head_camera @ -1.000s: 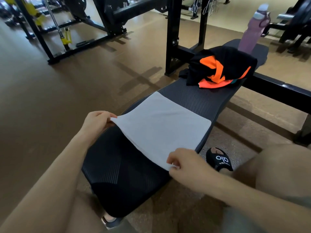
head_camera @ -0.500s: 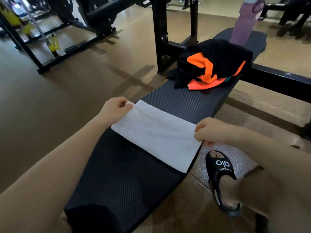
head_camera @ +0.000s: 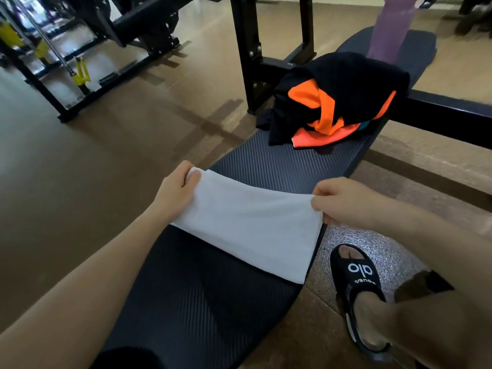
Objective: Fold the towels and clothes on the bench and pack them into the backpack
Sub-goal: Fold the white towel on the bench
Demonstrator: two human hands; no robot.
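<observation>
A white towel point(head_camera: 247, 225), folded in half, lies across the black padded bench point(head_camera: 282, 166). My left hand point(head_camera: 174, 190) pinches its far left corner. My right hand point(head_camera: 340, 201) pinches its far right corner, and the far edge sags a little above the pad between them. Further along the bench sits a heap of black and orange clothes point(head_camera: 338, 99). No backpack is in view.
A purple water bottle point(head_camera: 388, 30) stands on the bench behind the clothes. Black rack uprights point(head_camera: 247, 49) and a crossbar point(head_camera: 447, 110) flank the bench. My foot in a black slide sandal point(head_camera: 359, 283) rests on the floor right of the bench. Gym machines stand at far left.
Both hands carried the towel's near edge away from me over to the far edge, halving it. They now lift the doubled far corners slightly off the bench.
</observation>
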